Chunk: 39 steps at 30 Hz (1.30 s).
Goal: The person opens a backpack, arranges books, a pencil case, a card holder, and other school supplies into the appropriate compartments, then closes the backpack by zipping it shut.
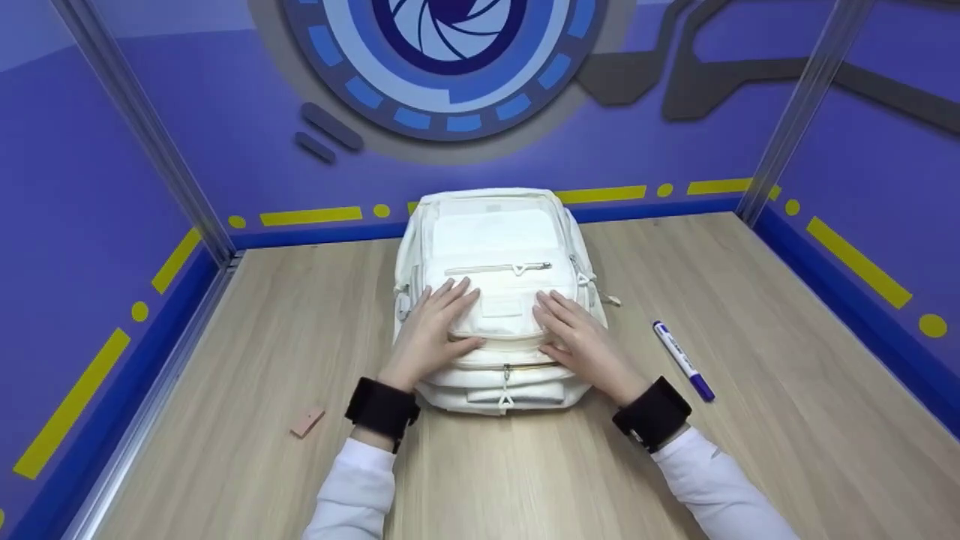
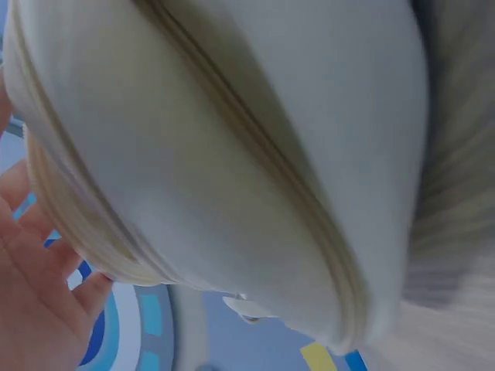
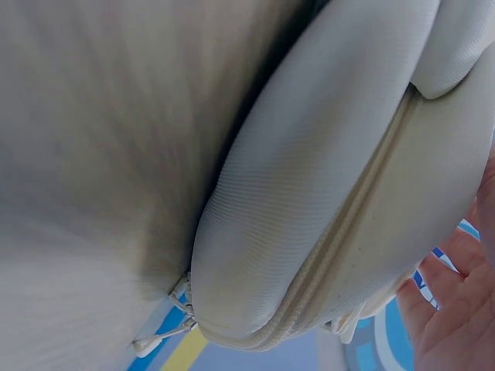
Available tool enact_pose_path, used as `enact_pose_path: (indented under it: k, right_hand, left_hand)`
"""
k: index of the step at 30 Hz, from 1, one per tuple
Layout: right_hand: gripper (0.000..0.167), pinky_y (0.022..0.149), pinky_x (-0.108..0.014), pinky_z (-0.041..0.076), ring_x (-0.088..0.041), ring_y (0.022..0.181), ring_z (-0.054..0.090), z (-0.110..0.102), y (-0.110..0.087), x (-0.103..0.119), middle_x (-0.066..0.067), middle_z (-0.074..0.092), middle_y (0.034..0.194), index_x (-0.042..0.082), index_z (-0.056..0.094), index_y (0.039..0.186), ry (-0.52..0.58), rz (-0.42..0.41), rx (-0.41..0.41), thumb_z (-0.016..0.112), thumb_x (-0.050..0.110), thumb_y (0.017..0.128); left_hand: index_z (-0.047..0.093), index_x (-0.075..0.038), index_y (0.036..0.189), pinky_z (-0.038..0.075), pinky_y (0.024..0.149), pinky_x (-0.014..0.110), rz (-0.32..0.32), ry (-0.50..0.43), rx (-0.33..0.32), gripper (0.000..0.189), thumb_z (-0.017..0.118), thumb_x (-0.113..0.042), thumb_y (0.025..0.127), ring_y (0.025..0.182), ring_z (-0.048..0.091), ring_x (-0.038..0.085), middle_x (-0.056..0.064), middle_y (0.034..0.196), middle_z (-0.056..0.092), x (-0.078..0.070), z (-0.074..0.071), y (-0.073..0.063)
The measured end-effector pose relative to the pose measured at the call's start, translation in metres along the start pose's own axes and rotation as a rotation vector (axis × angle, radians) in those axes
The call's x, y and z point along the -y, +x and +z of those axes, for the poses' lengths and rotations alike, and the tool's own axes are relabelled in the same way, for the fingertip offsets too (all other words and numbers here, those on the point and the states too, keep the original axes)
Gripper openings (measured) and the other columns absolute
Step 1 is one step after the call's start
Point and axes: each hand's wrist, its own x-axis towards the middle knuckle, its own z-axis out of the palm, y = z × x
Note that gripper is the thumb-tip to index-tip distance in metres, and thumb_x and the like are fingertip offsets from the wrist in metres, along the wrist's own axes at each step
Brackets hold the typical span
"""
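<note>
As both forearms reach forward over the counter (image 1: 262, 337), white sleeves (image 1: 356, 480) lie nearest, each ending at a black wristband (image 1: 381, 405). Small pinkish block (image 1: 307, 422) rests on the wood to the left, apart from everything else. White backpack (image 1: 510, 281) lies at the counter's middle, front face up; a zip pull (image 1: 505, 397) hangs at its near end. Left hand (image 1: 433, 330) rests on the left of the front pocket, right hand (image 1: 581, 337) on the right, a pale label patch (image 1: 501, 306) between them. Grip, both sides: fingers extended and somewhat spread, thumbs apart from them, touching the fabric without clasping anything. White-and-blue marker (image 1: 684, 361) lies right of the bag, well apart, dark end toward the person. Farther up the bag, a short horizontal zip (image 1: 491, 268). Beyond: purple back wall (image 1: 637, 150), yellow dashes, circular graphic (image 1: 450, 67).
</note>
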Motion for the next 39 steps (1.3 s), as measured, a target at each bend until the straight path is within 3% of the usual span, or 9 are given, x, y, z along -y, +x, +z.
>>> enact_pose_path:
  k: [4,8,11,13,17,20,25,33,39]
  right_hand:
    - [0.061,0.117,-0.053,0.043,-0.041,0.141,0.052,-0.006,0.002,0.006,-0.021,0.055,0.151,0.002,0.06,0.14,-0.025,0.021,0.008,0.083,0.015,0.085]
    - [0.053,0.111,-0.05,0.05,-0.037,0.129,0.062,-0.011,0.005,0.021,-0.018,0.066,0.137,0.003,0.066,0.131,-0.031,0.042,-0.056,0.084,0.013,0.083]
    - [0.032,0.092,-0.039,0.057,-0.026,0.103,0.069,-0.011,0.007,0.038,-0.008,0.073,0.111,0.007,0.071,0.113,-0.035,0.051,-0.138,0.083,0.016,0.084]
    - [0.02,0.077,-0.031,0.056,-0.018,0.084,0.065,-0.008,0.008,0.052,-0.002,0.069,0.092,0.011,0.069,0.098,-0.012,0.058,-0.163,0.082,0.019,0.086]
    - [0.026,0.058,-0.019,0.045,-0.005,0.064,0.051,0.002,0.006,0.074,0.004,0.06,0.074,0.015,0.059,0.08,0.06,0.099,-0.123,0.081,0.027,0.088]
    - [0.034,0.054,-0.018,0.039,-0.003,0.061,0.046,0.01,0.006,0.082,0.005,0.058,0.071,0.015,0.056,0.076,0.056,0.151,-0.074,0.081,0.034,0.087]
    - [0.031,0.053,-0.023,0.044,-0.008,0.06,0.053,0.014,0.007,0.086,0.005,0.059,0.071,0.014,0.058,0.073,-0.008,0.21,-0.024,0.084,0.029,0.084]
    - [0.014,0.055,-0.027,0.05,-0.012,0.062,0.058,0.009,0.008,0.087,0.002,0.061,0.072,0.011,0.066,0.077,-0.025,0.195,0.04,0.079,0.011,0.082]
    - [0.011,0.054,-0.023,0.047,-0.009,0.061,0.056,0.004,0.007,0.085,0.003,0.06,0.069,0.012,0.066,0.077,0.026,0.179,0.055,0.075,0.006,0.08]
  left_hand:
    - [0.051,-0.015,0.151,0.018,0.13,0.056,0.009,-0.004,0.002,0.076,0.079,-0.044,0.087,0.154,0.038,0.033,0.006,0.162,0.045,0.004,0.001,0.001]
    - [0.05,-0.016,0.152,0.018,0.13,0.056,-0.002,-0.005,0.003,0.075,0.078,-0.045,0.088,0.154,0.038,0.032,0.006,0.163,0.044,0.006,0.002,-0.002]
    - [0.05,-0.016,0.151,0.019,0.13,0.057,-0.008,-0.003,-0.002,0.075,0.078,-0.044,0.088,0.153,0.039,0.033,0.006,0.162,0.045,0.006,0.004,-0.005]
    - [0.05,-0.017,0.152,0.019,0.13,0.057,-0.015,-0.001,0.0,0.075,0.078,-0.045,0.088,0.153,0.039,0.032,0.006,0.163,0.044,0.005,0.005,-0.006]
    - [0.05,-0.018,0.152,0.018,0.13,0.056,-0.021,0.004,-0.002,0.075,0.078,-0.046,0.088,0.154,0.039,0.032,0.005,0.163,0.044,0.005,0.005,-0.006]
    - [0.049,-0.018,0.152,0.018,0.131,0.056,-0.025,0.006,-0.001,0.076,0.078,-0.045,0.087,0.154,0.038,0.031,0.004,0.163,0.043,0.005,0.004,-0.005]
    - [0.048,-0.019,0.153,0.017,0.131,0.056,-0.034,0.001,0.003,0.077,0.078,-0.046,0.087,0.155,0.037,0.03,0.004,0.164,0.042,0.003,0.005,-0.004]
    - [0.051,-0.016,0.151,0.02,0.129,0.058,-0.001,-0.014,-0.027,0.074,0.078,-0.044,0.088,0.153,0.04,0.033,0.007,0.162,0.045,0.002,0.005,-0.003]
    - [0.049,-0.018,0.152,0.018,0.13,0.057,-0.025,-0.015,-0.006,0.075,0.076,-0.047,0.089,0.154,0.037,0.031,0.005,0.164,0.042,0.005,0.005,-0.005]
